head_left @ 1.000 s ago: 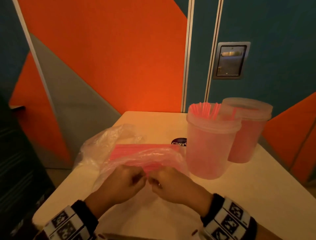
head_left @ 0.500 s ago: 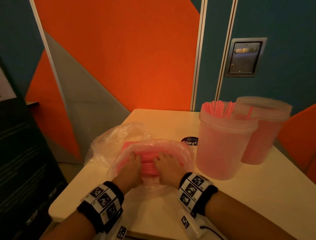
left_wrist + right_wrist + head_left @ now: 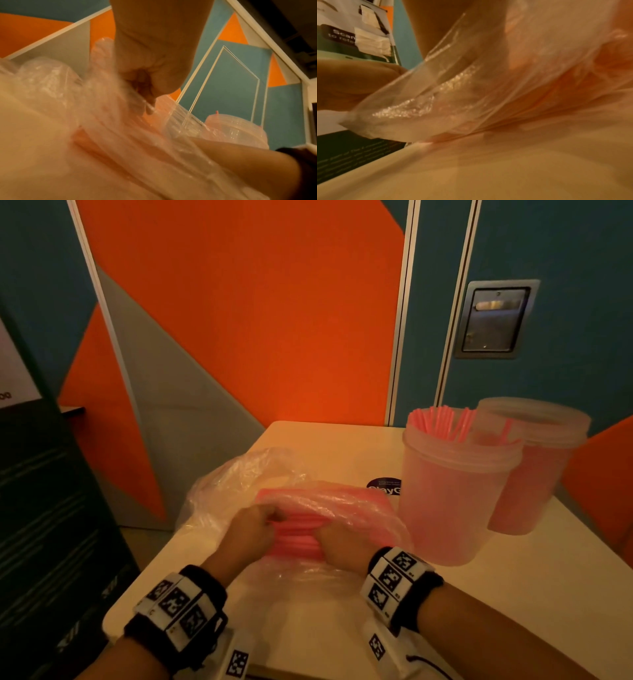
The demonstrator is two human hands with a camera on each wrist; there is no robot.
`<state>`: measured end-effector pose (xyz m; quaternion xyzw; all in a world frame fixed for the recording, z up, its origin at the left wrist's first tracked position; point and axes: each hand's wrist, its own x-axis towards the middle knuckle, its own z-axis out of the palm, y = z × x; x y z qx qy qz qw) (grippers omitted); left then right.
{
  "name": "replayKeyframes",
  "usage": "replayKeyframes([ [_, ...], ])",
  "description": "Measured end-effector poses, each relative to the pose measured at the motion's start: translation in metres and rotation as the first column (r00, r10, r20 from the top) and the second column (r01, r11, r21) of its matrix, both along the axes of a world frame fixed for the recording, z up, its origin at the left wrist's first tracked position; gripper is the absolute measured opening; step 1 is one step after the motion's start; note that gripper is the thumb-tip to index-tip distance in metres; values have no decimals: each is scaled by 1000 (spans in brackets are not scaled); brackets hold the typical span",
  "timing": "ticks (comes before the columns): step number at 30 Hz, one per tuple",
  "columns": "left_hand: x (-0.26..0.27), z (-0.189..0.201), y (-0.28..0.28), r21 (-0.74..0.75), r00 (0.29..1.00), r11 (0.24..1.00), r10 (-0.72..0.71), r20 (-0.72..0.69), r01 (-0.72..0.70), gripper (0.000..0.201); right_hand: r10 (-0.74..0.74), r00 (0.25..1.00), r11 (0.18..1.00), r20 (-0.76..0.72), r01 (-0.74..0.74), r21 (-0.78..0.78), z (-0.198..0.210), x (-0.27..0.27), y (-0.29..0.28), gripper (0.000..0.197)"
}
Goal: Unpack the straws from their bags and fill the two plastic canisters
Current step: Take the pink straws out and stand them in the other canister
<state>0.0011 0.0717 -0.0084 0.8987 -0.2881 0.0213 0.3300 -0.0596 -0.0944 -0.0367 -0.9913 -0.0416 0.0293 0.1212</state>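
A clear plastic bag (image 3: pixel 346 503) lies open on the table with a bundle of pink straws (image 3: pixel 296 534) inside. Both hands reach into its mouth. My left hand (image 3: pixel 251 529) curls its fingers round the left part of the bundle, and my right hand (image 3: pixel 342 542) grips the right part. In the left wrist view the left hand (image 3: pixel 150 75) is curled down onto straws (image 3: pixel 137 142) under crinkled film. In the right wrist view the bag (image 3: pixel 471 81) covers the fingers. Two translucent canisters stand at the right: the near canister (image 3: pixel 448 494) and the far canister (image 3: pixel 534 470), both holding pink straws.
An empty crumpled bag (image 3: pixel 246 474) lies behind the left hand. A dark round sticker (image 3: pixel 383 486) sits on the beige table (image 3: pixel 513 594). A dark stand (image 3: pixel 41 542) is off the table's left edge. Orange and teal wall panels close the far side.
A second ago both hands pinched the bag's mouth near the table's front. They have since gone into the bag and closed on the straw bundle.
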Motion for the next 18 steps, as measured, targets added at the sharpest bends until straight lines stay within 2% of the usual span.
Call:
replayKeyframes([
  [2,3,1,1,-135,999,990,38,-23,-41,35,6,1000,998,2,-6,60,0,0,-7,22],
  [4,3,10,1,-312,984,945,45,-173,-98,35,31,999,994,19,-33,106,3,-3,-11,20],
  [6,7,21,4,-437,936,882,9,-352,-173,30,59,997,986,47,-66,154,8,-10,-12,20],
  [9,17,27,12,-441,870,874,-47,-491,-202,22,71,993,960,97,-94,263,21,-20,-17,29],
  [11,19,22,15,-419,873,891,-57,-485,-174,17,45,991,929,124,-87,360,35,-27,-21,36],
  [13,18,14,13,-348,903,934,-75,-423,-86,18,-8,984,840,177,-89,534,48,-36,-24,35],
  [15,11,8,3,-166,952,983,-117,-282,72,24,-87,971,675,225,-108,730,63,-45,-25,26],
  [18,-6,5,-23,137,968,958,-247,-47,251,28,-227,947,423,225,-112,899,83,-53,-26,13],
])
